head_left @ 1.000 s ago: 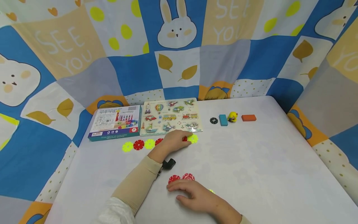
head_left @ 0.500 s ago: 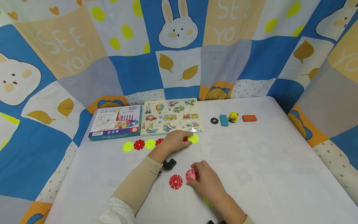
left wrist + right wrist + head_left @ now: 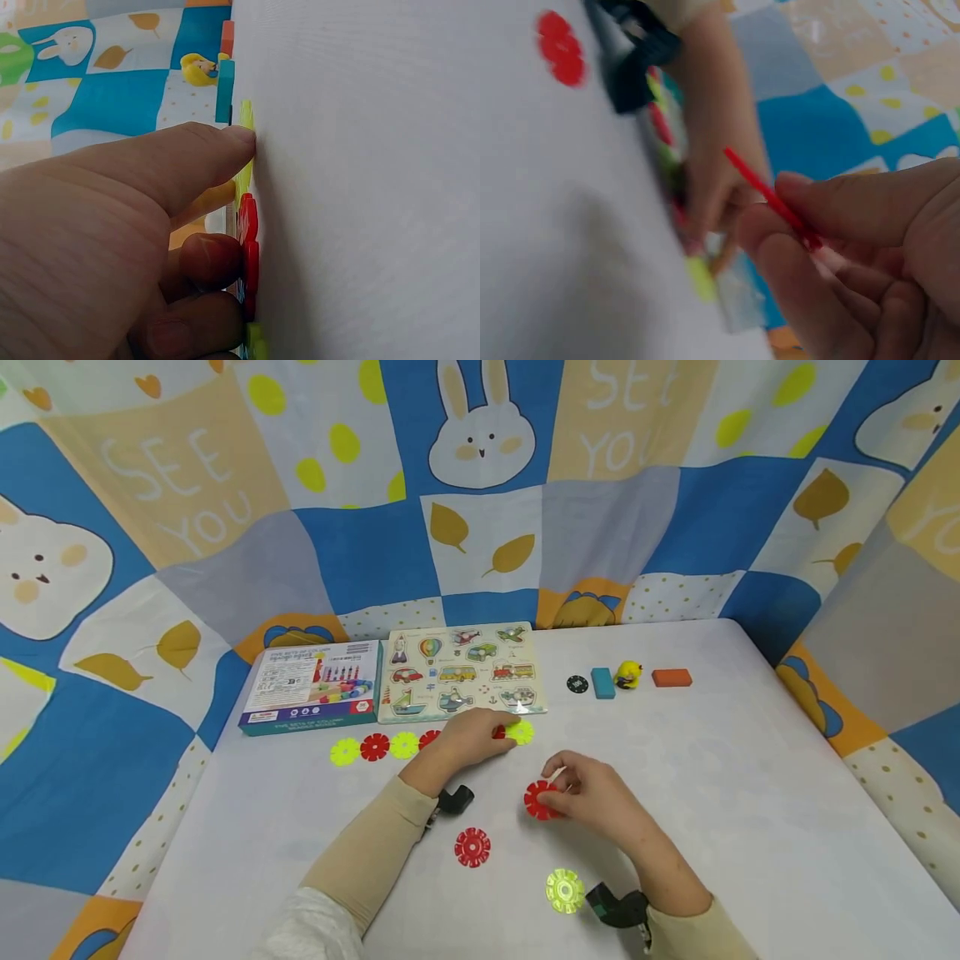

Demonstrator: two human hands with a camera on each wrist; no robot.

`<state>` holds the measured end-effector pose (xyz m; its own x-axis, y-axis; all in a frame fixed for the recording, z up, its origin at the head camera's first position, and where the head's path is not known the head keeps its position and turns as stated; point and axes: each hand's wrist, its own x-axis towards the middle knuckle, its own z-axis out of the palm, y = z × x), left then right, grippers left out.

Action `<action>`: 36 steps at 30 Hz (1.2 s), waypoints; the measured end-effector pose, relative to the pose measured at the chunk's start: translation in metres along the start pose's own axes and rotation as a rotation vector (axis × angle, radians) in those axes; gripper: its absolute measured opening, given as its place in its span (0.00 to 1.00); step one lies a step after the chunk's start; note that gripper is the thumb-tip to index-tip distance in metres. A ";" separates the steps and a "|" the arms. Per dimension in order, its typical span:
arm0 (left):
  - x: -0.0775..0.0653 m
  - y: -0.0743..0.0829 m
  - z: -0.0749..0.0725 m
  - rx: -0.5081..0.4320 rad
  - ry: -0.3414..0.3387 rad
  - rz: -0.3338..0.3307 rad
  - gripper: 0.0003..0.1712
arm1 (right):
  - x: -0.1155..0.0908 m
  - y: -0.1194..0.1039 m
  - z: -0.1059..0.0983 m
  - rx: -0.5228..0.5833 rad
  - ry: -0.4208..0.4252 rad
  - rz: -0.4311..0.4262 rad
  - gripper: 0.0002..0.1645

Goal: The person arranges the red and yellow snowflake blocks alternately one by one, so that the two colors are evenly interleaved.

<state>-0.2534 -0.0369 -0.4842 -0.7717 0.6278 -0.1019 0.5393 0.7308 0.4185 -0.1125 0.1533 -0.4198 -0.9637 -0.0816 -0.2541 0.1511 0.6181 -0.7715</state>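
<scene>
A row of alternating yellow-green and red plastic snowflake discs [image 3: 375, 747] lies below the puzzle board. At its right end my left hand [image 3: 472, 739] pinches the last yellow-green disc [image 3: 522, 732] between thumb and index finger, down at the table; the same disc [image 3: 246, 112] shows edge-on in the left wrist view. The hand hides part of the row. My right hand [image 3: 600, 793] holds a red snowflake disc [image 3: 536, 802] by thumb and fingertips, raised over the table and tilted. Nearer me lie a loose red disc [image 3: 472, 847] and a loose yellow-green disc [image 3: 565, 891].
Behind the row are a flat box [image 3: 311, 685] and a wooden puzzle board [image 3: 480, 697]. Farther right stand a black round chip [image 3: 577, 684], a blue block [image 3: 603, 683], a yellow toy duck [image 3: 628, 674] and an orange block [image 3: 671, 677]. A patterned curtain [image 3: 360, 560] borders the table.
My right hand has picked up one of the two red discs near me and carried it forward and right, uncovering the loose yellow-green disc. My left hand has stayed at the row's end.
</scene>
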 end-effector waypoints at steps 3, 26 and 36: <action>0.000 0.000 -0.001 -0.003 -0.005 -0.006 0.29 | 0.013 -0.006 -0.026 -0.014 0.001 0.009 0.16; -0.003 0.005 -0.002 0.013 0.006 -0.007 0.27 | 0.102 0.047 -0.016 -0.160 0.122 0.036 0.23; -0.002 0.009 -0.004 0.033 0.030 0.005 0.27 | 0.105 0.053 -0.012 -0.171 0.157 0.051 0.24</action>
<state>-0.2479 -0.0326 -0.4769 -0.7785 0.6233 -0.0731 0.5533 0.7367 0.3887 -0.2086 0.1871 -0.4800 -0.9801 0.0674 -0.1866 0.1742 0.7425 -0.6467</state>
